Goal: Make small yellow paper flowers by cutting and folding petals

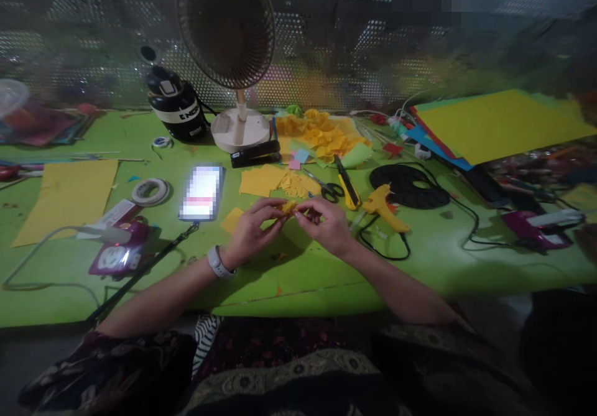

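Note:
Between my two hands is a small crinkled piece of yellow-orange paper [288,207], held above the green table. My left hand [254,226], with a pale band on its wrist, pinches one side of it. On the other side, the fingertips of my right hand [326,223] are closed on the same piece. Just beyond lie cut yellow paper pieces [261,180] and a fringed paper strip [296,184]. Dark-handled scissors [332,192], a yellow box cutter [347,183] and a yellow glue gun [386,208] lie to the right of my right hand.
A lit phone [201,193] on a strap lies left of my hands, near a tape roll [150,191] and a purple power socket [119,254]. Behind stand a fan [240,127] and a black bottle [180,114]. Coloured sheets [504,127] are stacked right. Cables cross both sides.

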A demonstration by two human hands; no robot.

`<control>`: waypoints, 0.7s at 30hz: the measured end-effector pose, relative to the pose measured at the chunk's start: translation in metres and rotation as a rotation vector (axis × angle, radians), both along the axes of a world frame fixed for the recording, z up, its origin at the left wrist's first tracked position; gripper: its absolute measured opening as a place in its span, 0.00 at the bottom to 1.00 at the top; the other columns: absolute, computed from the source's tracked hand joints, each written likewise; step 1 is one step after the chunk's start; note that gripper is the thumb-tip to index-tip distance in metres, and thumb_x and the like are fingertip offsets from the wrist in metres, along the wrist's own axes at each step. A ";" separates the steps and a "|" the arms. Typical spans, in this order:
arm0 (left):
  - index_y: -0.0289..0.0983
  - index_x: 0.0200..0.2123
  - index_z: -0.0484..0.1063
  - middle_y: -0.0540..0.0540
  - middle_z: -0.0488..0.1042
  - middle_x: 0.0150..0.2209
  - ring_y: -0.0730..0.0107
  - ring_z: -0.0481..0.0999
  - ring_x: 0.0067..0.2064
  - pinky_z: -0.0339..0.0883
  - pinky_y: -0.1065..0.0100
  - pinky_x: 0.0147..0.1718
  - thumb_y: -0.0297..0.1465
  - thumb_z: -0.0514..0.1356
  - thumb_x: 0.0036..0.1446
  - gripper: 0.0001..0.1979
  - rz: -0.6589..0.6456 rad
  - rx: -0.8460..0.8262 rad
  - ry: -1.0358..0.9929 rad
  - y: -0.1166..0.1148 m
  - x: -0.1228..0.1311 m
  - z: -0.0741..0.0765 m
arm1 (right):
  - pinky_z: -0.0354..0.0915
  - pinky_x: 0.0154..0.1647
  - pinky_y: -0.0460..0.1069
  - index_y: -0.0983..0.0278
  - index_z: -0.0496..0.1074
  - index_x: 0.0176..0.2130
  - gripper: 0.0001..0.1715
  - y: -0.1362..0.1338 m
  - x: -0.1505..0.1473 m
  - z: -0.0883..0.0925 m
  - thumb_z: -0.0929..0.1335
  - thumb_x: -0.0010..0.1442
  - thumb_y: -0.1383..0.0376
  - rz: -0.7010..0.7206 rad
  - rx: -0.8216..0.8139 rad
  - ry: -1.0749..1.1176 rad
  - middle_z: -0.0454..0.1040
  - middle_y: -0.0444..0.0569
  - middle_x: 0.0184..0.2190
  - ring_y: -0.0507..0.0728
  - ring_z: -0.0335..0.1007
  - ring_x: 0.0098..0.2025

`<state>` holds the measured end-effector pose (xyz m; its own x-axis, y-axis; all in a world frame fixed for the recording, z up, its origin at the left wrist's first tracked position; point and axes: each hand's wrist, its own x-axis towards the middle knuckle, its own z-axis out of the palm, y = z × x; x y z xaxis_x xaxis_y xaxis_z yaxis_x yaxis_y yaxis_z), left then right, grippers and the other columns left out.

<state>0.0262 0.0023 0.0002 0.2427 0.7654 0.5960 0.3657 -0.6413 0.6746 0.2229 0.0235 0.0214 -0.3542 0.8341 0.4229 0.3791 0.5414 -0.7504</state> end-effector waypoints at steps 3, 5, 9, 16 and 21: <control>0.35 0.37 0.74 0.38 0.76 0.47 0.64 0.78 0.48 0.77 0.60 0.44 0.25 0.61 0.60 0.03 -0.005 -0.005 0.001 0.000 0.000 -0.001 | 0.65 0.26 0.48 0.62 0.74 0.34 0.03 0.000 0.000 0.000 0.69 0.60 0.65 0.001 0.002 -0.004 0.76 0.48 0.31 0.51 0.66 0.24; 0.35 0.37 0.74 0.38 0.76 0.47 0.64 0.78 0.48 0.77 0.60 0.44 0.25 0.61 0.60 0.03 -0.007 -0.005 0.004 0.000 -0.001 -0.002 | 0.65 0.26 0.48 0.62 0.74 0.34 0.03 -0.001 0.000 0.000 0.69 0.60 0.65 0.001 -0.001 -0.009 0.76 0.48 0.31 0.51 0.66 0.24; 0.35 0.37 0.75 0.38 0.77 0.47 0.64 0.78 0.47 0.77 0.60 0.44 0.25 0.61 0.60 0.03 -0.005 -0.006 0.000 0.000 -0.001 -0.003 | 0.66 0.26 0.49 0.62 0.74 0.35 0.03 -0.001 0.001 0.001 0.69 0.60 0.65 0.008 -0.011 -0.009 0.76 0.49 0.31 0.51 0.66 0.24; 0.36 0.33 0.75 0.39 0.76 0.46 0.64 0.77 0.46 0.79 0.62 0.40 0.33 0.62 0.60 0.06 0.010 -0.286 -0.226 0.000 0.002 0.003 | 0.66 0.24 0.48 0.61 0.73 0.39 0.09 0.000 0.004 0.004 0.69 0.59 0.60 -0.029 -0.046 0.019 0.74 0.47 0.31 0.51 0.67 0.26; 0.36 0.35 0.77 0.41 0.77 0.45 0.67 0.77 0.44 0.77 0.60 0.44 0.38 0.65 0.57 0.10 0.003 -0.556 -0.423 0.002 0.000 0.002 | 0.65 0.24 0.48 0.62 0.71 0.41 0.10 0.003 0.003 0.003 0.68 0.61 0.59 -0.056 -0.102 0.084 0.72 0.46 0.31 0.51 0.66 0.26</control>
